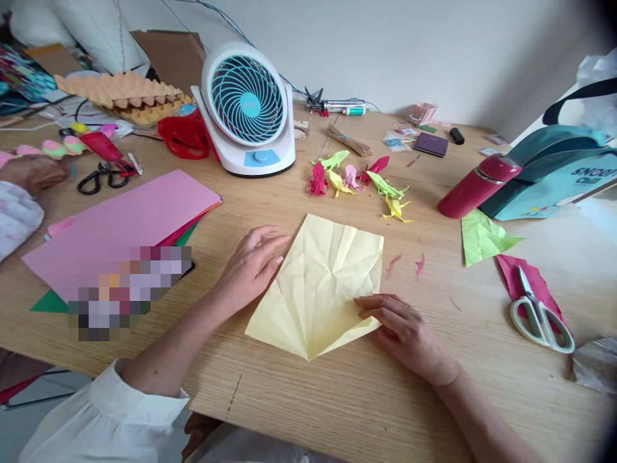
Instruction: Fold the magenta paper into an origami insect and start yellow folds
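A creased sheet of pale yellow paper [332, 283] lies on the wooden table in front of me, fold lines fanning out across it. Along its lower right side the edge is slightly raised, and my right hand [409, 331] grips it there, fingers over the paper and thumb mostly hidden. Beside the upper left edge rests my left hand [253, 260], fingers loosely stretched and holding nothing. Just beyond the sheet sit several small folded paper figures [349, 177] in red, pink, green and yellow.
Coloured paper sheets [135, 218] lie at left, partly under a blurred patch. Another person's hand [36, 173] is at the far left, near black-handled scissors [103, 177]. A fan [248, 103] stands behind. At right are a red bottle [477, 186], teal bag [549, 173] and white-handled scissors [542, 318].
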`<state>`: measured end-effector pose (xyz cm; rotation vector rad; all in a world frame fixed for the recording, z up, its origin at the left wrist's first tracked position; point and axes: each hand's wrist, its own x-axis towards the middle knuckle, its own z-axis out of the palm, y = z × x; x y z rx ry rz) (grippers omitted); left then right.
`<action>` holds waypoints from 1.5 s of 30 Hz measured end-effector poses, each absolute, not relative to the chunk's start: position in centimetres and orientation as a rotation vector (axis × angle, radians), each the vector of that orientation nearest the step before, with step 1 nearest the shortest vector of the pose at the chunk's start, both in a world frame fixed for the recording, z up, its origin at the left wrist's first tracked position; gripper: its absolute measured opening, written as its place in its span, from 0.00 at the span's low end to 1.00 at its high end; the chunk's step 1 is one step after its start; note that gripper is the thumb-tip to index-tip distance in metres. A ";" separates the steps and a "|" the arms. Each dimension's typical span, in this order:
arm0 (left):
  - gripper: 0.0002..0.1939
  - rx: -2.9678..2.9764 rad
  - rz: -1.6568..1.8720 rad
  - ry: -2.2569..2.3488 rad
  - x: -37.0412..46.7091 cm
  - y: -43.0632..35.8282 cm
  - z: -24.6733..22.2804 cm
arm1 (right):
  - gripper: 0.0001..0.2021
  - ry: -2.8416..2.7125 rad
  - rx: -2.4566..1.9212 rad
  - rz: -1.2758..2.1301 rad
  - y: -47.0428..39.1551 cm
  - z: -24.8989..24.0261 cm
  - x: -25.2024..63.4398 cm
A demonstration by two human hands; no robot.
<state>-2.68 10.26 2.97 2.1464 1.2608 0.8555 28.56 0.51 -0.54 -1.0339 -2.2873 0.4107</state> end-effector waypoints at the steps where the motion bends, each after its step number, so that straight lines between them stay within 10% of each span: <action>1: 0.18 2.320 0.812 1.148 -2.6 10.5 3.3 | 0.14 -2.293 -1.034 0.430 0.2 -0.5 28.7; 11: 0.24 2.458 0.002 0.531 -0.2 9.2 2.6 | 0.17 -2.119 -1.054 0.797 -3.0 -0.5 29.8; 28: 0.46 2.047 -0.014 0.421 -5.5 7.5 3.3 | 0.11 -1.265 -1.430 1.441 -3.9 0.7 30.3; 37: 0.13 2.124 0.194 0.686 -2.4 5.1 4.6 | 0.18 -1.210 -1.526 1.444 -3.5 0.9 30.2; 45: 0.21 1.927 0.166 0.676 -2.2 4.8 5.1 | 0.19 -1.306 -1.378 1.690 -2.4 2.1 31.3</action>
